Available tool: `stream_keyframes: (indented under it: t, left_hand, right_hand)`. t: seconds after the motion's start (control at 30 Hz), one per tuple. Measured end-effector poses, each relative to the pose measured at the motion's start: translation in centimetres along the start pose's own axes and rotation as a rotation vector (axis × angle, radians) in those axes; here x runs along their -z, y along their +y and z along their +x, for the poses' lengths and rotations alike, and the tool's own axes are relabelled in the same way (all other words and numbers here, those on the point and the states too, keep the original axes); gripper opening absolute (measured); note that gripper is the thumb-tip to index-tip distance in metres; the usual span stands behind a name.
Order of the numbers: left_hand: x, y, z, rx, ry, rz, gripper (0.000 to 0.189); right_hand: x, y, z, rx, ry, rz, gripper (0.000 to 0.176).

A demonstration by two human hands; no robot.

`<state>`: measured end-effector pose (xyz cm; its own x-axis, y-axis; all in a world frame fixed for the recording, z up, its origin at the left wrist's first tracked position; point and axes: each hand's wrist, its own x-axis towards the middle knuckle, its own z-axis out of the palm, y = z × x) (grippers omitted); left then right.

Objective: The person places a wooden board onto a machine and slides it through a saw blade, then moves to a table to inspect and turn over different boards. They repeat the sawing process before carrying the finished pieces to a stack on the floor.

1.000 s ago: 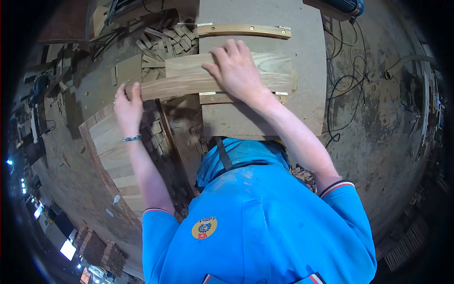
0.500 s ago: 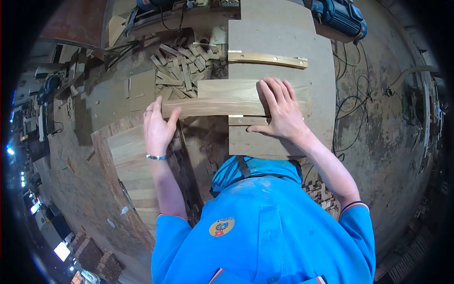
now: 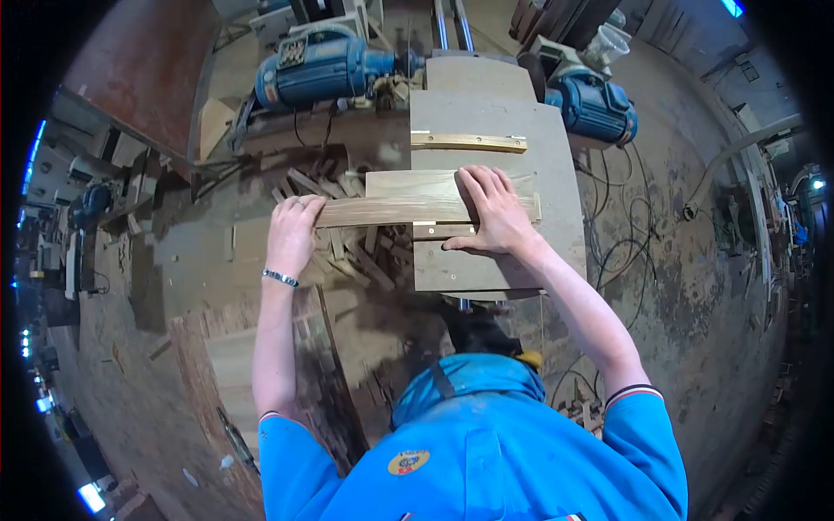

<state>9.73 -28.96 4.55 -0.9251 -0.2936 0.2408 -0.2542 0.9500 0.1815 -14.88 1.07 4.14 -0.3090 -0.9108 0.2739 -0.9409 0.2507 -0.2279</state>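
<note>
Where the table (image 3: 558,174) is overhung on the L by the front board (image 3: 391,211), that end is gripped by the L hand (image 3: 291,236). Aligned L–R alongside the back board (image 3: 408,184), it's covered nr its R end by the spread R hand (image 3: 504,217), well apart.

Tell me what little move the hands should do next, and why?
I think the right hand should press down a bit more firmly. It lies spread on the boards, whose left ends stick out past the table, with the left hand holding only the front one's end.
</note>
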Motion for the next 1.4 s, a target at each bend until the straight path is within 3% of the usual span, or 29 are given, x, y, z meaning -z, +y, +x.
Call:
stream_keyframes:
  t: [0.17,0.37,0.63,0.87,1.0,1.17,1.23,1.27,1.3,1.33,1.37,1.4]
  left_hand:
    - [-2.1,-2.0,8.4,-0.071,0.043,0.011,0.044]
    - [-2.3,-3.9,18.8,-0.018,-0.069,0.079,0.045]
    - [-5.4,-10.1,33.0,-0.100,-0.145,0.123,0.046]
    - [-6.4,-12.8,40.7,-0.105,-0.164,0.066,0.050]
    - [-5.9,-12.2,43.4,-0.010,-0.223,0.086,0.054]
    - [-5.0,-14.2,41.1,0.052,-0.069,0.119,0.054]
    - [-5.1,-14.5,35.8,0.151,0.019,-0.088,0.052]
    - [-4.7,-12.4,32.0,0.150,0.091,0.015,0.051]
    - [-4.7,-9.8,27.8,0.360,0.027,-0.227,0.051]
    - [-6.2,-8.4,22.9,0.248,0.130,-0.188,0.052]
    - [-7.2,-5.5,18.0,0.407,0.066,-0.411,0.048]
    - [-8.5,-1.5,12.8,0.713,0.059,-0.651,0.041]
  right_hand:
    - [-0.8,5.5,6.0,0.014,0.024,-0.025,0.126]
    - [-1.6,12.1,14.0,-0.005,0.034,-0.045,0.126]
    - [-3.0,20.8,24.7,-0.040,0.024,-0.072,0.128]
    - [-3.2,25.5,30.9,-0.043,-0.010,-0.101,0.127]
    - [-4.0,27.5,33.2,-0.067,0.026,-0.137,0.127]
    - [-4.6,29.8,35.9,-0.055,0.012,-0.124,0.127]
    - [-4.8,30.0,36.7,-0.087,0.008,-0.118,0.127]
    - [-4.8,29.7,36.9,-0.115,0.000,-0.123,0.128]
    - [-4.4,29.5,37.3,-0.144,-0.001,-0.130,0.128]
    - [-5.2,29.7,37.6,-0.134,0.053,-0.129,0.129]
    - [-4.8,29.3,37.9,-0.136,0.038,-0.134,0.129]
    - [-4.3,28.8,37.6,-0.140,0.014,-0.146,0.129]
